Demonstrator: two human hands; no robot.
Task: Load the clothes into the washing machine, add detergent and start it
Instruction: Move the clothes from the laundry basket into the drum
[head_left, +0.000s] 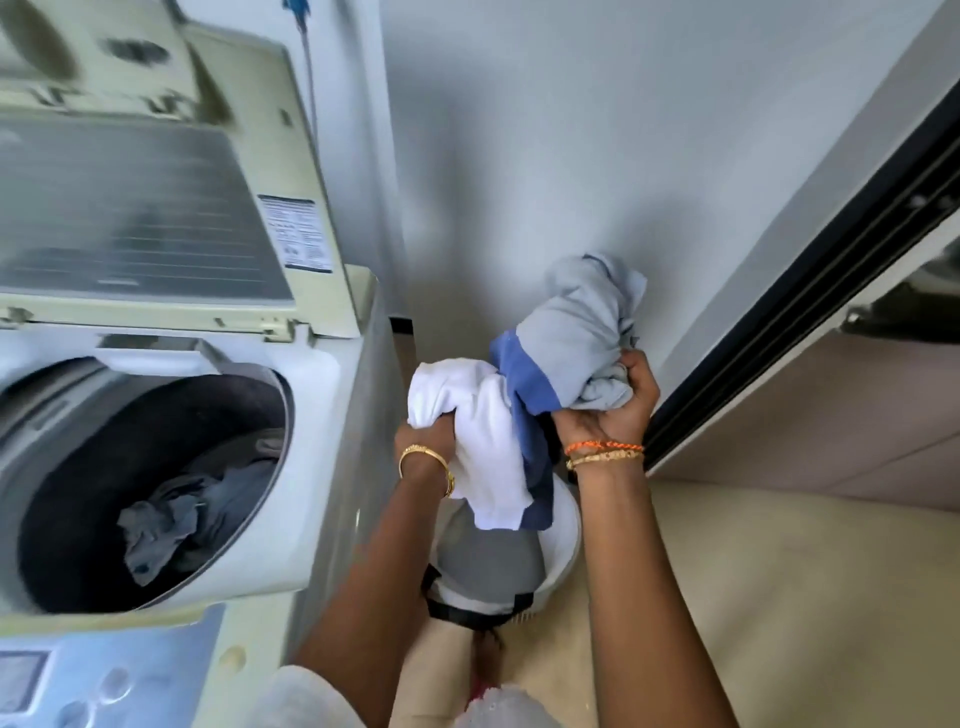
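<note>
Above the laundry basket (563, 525), L hand (431, 434) gripped a white garment (483, 441) & R hand (621, 400) clutched a grey-blue bundle (576, 332), both w/ fingers curled tight, mid loading step; next probably a swing left into the open washer drum (156, 483), already holding grey clothes

We spot one printed sticker (296, 234) on the raised lid (145, 208) of the washing machine (322, 415), left of centre in the frame, dark-bordered with rows of fine print, and we can't read a word of it. Down at lower left, the control panel (78, 680) shows buttons and a small display, all too blurred for us to read.
</note>
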